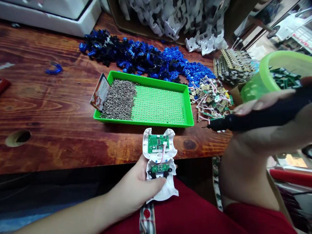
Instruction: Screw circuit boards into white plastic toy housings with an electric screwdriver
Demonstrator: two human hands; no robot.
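White plastic housing, two halves approx. end to end, is just in front of the green tray on the desk. L hand grip: pinched on the lower half, thumb on top, fingers mostly hidden. R hand grip: wrapped round a black driver, tip near the tray's front R corner, apart from housing. Housing prob. light & stiff, maybe a bit slippery; thin wires between halves look fragile, so neither half should hang off them. Best hold: outer walls, thumb clear of PCBs. Small metal bits, prob. screws, fill tray's L end.
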